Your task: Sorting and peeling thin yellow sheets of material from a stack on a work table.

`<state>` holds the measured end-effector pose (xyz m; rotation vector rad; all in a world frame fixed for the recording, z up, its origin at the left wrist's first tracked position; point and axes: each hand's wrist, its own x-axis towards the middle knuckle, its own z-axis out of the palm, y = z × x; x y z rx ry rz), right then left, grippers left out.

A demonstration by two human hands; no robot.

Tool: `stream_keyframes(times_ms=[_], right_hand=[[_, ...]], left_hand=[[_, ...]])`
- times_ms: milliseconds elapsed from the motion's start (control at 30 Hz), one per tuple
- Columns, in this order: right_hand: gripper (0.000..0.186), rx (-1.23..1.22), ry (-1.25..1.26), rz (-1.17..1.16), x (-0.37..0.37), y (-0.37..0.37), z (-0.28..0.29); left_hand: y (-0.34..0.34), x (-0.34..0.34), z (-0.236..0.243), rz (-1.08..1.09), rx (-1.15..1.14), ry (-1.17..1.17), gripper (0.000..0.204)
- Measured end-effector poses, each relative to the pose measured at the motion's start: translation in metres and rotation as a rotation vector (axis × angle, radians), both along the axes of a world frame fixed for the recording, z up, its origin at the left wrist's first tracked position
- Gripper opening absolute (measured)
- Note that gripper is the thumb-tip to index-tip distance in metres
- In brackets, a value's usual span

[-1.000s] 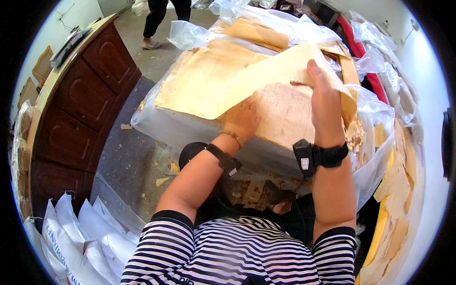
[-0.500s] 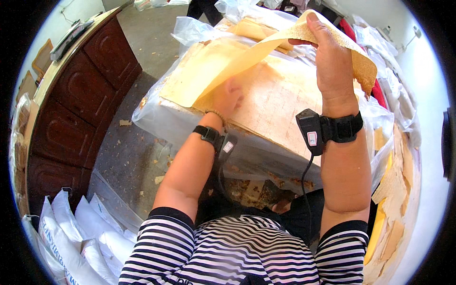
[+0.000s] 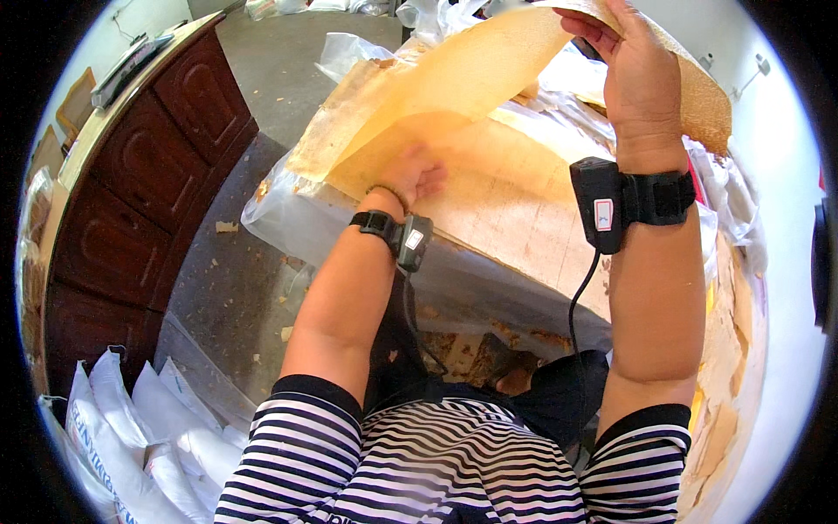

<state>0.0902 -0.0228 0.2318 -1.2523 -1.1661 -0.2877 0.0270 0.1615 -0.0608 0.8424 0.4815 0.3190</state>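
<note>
A thin, flexible tan sheet (image 3: 471, 65) with a grainy surface arches over a stack of flat boards or sheets (image 3: 506, 188). High on the right, my right hand (image 3: 642, 74) pinches the sheet's raised edge between thumb and fingers. The sheet's far-right end hangs down behind that wrist. Below the sheet's lower left part, my left hand (image 3: 415, 175) hovers over or rests on the stack's near left side, its fingers slightly apart and a little blurred. Light passes through the sheet there, and part of the hand is veiled by it. Both wrists carry black strapped devices.
Clear plastic film (image 3: 288, 205) wraps the stack's sides. A dark wooden cabinet (image 3: 140, 175) stands at left, with white filled sacks (image 3: 131, 410) below it. Broken sheet pieces (image 3: 729, 375) lean along the right wall. Scraps litter the floor.
My right hand has lifted and moved right, pulling the sheet higher and wider. The sheet's lower left edge has shifted slightly right and up. My left hand has barely moved.
</note>
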Motion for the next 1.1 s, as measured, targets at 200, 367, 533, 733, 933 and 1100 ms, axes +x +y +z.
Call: stream_keyframes(times_ms=[200, 367, 533, 733, 933, 1100], right_hand=[[0.031, 0.057, 0.242, 0.169, 0.013, -0.008, 0.026], [0.042, -0.121, -0.152, -0.029, 0.038, -0.032, 0.020], [0.030, 0.295, 0.660, -0.065, 0.058, -0.106, -0.030], [0.028, 0.319, 0.524, 0.042, 0.054, -0.119, 0.038], [0.028, 0.117, 0.308, 0.170, 0.093, -0.159, 0.084], [0.029, -0.054, 0.285, 0.668, 0.117, -0.207, 0.112]], left_hand=[[-0.016, 0.006, 0.015, 0.035, 0.048, 0.058, 0.065], [-0.029, -0.001, 0.031, 0.312, 0.173, 0.053, 0.039], [0.000, 0.004, -0.003, 0.166, -0.129, -0.300, 0.037], [0.006, -0.011, -0.009, 0.155, -0.207, -0.390, 0.043], [0.009, -0.004, -0.007, 0.127, -0.243, -0.328, 0.044], [-0.019, -0.034, 0.059, 0.010, 0.924, -0.162, 0.064]])
